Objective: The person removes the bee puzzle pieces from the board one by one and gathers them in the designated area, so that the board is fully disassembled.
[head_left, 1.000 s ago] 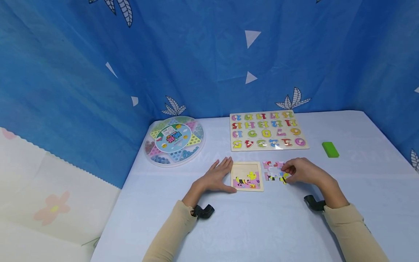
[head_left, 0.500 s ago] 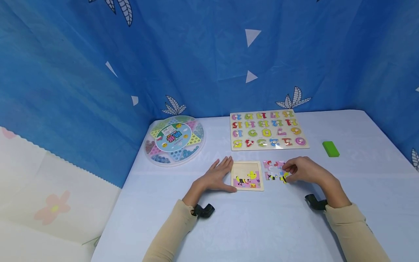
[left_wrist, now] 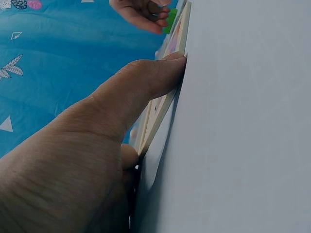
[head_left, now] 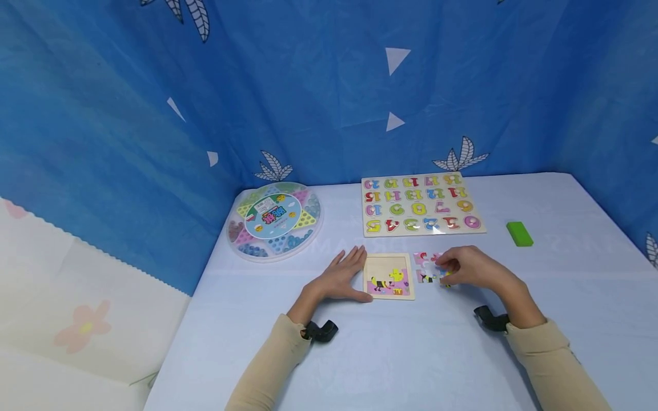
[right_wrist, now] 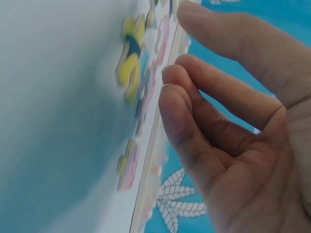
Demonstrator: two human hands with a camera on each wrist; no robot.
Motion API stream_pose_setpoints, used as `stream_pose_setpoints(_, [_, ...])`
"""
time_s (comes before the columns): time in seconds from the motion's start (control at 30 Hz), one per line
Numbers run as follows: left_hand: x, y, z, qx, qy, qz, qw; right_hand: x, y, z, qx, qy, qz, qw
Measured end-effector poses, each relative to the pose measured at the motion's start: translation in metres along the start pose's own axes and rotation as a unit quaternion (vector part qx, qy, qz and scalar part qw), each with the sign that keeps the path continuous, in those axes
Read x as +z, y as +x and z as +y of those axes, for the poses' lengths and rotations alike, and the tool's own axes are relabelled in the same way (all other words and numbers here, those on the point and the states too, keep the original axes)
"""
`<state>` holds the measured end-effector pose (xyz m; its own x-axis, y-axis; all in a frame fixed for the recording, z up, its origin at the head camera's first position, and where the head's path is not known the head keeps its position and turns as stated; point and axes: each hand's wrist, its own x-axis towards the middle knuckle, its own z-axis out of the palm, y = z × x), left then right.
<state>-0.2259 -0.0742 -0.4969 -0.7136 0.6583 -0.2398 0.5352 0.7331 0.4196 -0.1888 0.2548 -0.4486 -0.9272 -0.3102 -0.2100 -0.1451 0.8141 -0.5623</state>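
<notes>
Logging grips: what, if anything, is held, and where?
Nothing is visible in the right hand; the left hand rests against the puzzle tray, thumb at its near-left corner.

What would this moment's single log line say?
left hand: touches partly filled wooden frame; right hand: at loose puzzle pieces; green block: untouched

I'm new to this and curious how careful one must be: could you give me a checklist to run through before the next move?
1. Tray steadied: ok, the left hand touches the left side of the tray.
2. Room in the tray: ok, its upper part shows bare wood.
3. Fitted pieces fully seated: cannot tell, too small to judge.
4. Loose pieces within reach: ok, they lie beside the tray, close to the right hand.
5. Piece in the right hand: not ok, the right wrist view shows none held.
6. Number board out of the way: ok, it lies beyond the tray, apart from it.
</notes>
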Motion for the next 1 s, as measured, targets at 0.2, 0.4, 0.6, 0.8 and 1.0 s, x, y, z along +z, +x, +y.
stream_pose_setpoints(0.2, [0.000,0.001,0.001,0.000,0.002,0.000,1.0000,0.003,0.003,-0.010,-0.008,0.004,-0.005,1.0000])
stream_pose_setpoints(0.4, [0.001,0.000,0.000,-0.001,0.005,0.002,1.0000,0.004,0.005,-0.018,-0.010,-0.001,-0.007,0.9999])
stream_pose_setpoints(0.6, [0.000,0.000,0.000,-0.001,0.002,0.006,1.0000,0.007,0.010,-0.024,-0.015,0.006,-0.008,0.9998])
stream_pose_setpoints(0.8, [0.001,0.000,0.001,-0.003,0.003,0.002,1.0000,0.014,0.017,-0.033,-0.020,0.014,-0.013,0.9996])
stream_pose_setpoints(1.0, [0.000,0.000,0.000,-0.004,0.004,0.001,1.0000,0.021,0.024,-0.038,-0.033,0.012,-0.017,0.9992])
